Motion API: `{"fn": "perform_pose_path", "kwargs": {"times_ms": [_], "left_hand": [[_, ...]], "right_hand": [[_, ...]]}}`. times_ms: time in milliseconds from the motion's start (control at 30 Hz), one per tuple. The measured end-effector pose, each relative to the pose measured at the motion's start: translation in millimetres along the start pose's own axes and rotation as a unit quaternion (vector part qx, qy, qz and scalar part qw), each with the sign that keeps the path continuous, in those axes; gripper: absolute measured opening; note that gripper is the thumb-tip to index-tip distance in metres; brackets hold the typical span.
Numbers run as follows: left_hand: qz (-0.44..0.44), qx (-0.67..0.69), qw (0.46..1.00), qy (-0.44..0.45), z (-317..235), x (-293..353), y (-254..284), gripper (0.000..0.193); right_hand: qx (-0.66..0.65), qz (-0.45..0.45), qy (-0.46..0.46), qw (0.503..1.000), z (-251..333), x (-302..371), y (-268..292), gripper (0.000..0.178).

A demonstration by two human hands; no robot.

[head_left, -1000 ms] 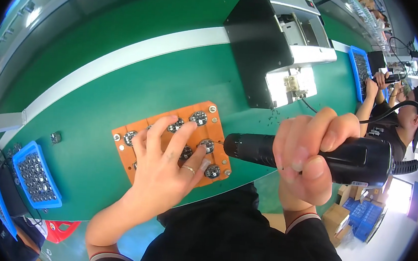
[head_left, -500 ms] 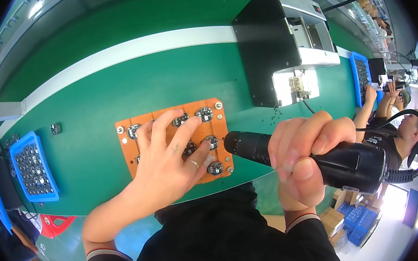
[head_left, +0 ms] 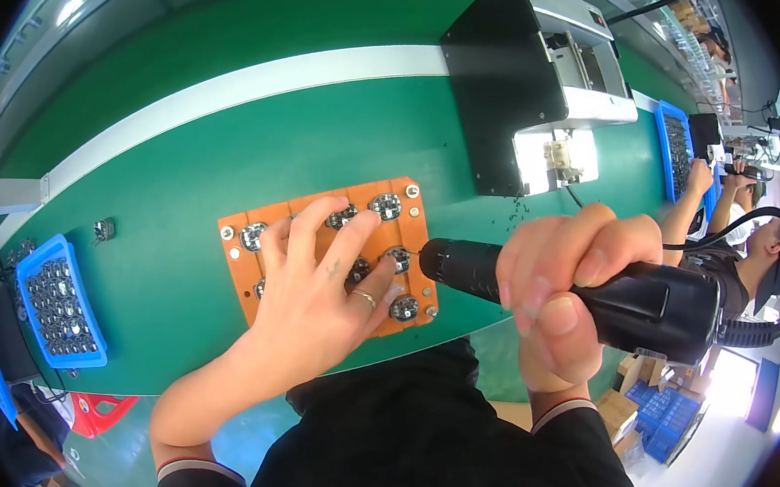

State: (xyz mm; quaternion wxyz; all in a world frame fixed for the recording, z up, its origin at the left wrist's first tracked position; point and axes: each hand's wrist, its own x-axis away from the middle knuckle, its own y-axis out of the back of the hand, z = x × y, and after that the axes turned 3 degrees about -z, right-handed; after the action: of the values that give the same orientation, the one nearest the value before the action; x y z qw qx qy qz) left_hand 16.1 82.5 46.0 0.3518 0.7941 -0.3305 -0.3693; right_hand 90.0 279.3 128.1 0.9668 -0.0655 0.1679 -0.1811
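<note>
A left hand (head_left: 316, 279) rests splayed on an orange fixture (head_left: 278, 213) near the tabletop's (head_left: 159, 262) front edge, the right hand (head_left: 570, 290) clenched around a black screwdriver (head_left: 655, 310); a slip sideways could scratch the round module (head_left: 398, 261).

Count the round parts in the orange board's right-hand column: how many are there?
3: the top part near the board's upper right corner, the middle part by the left hand, and the bottom part near the lower right corner. That hand may hide others farther left.
</note>
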Motion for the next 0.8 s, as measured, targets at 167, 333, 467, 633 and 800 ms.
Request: {"fn": "perform_pose_path", "kwargs": {"times_ms": [167,333,467,633,800], "left_hand": [[0.013,-0.013,1.0,0.007,-2,-2,3,0.028],[0.013,0.009,1.0,0.0,3,-2,8,0.024],[0.022,0.006,1.0,-0.005,1,-5,11,0.023],[0.004,-0.031,0.999,-0.018,3,-3,3,0.024],[0.004,-0.035,0.999,-0.012,-2,1,4,0.022]], "right_hand": [[0.064,0.046,0.019,0.997,-6,-2,-3,0.036],[0.075,0.099,-0.01,0.992,-2,-11,-8,0.035],[0.113,0.141,0.035,0.983,-3,-9,-7,0.035],[0.041,0.043,0.001,0.998,-5,-10,-10,0.041],[0.051,-0.021,-0.017,0.998,12,-8,-25,0.042]]}}
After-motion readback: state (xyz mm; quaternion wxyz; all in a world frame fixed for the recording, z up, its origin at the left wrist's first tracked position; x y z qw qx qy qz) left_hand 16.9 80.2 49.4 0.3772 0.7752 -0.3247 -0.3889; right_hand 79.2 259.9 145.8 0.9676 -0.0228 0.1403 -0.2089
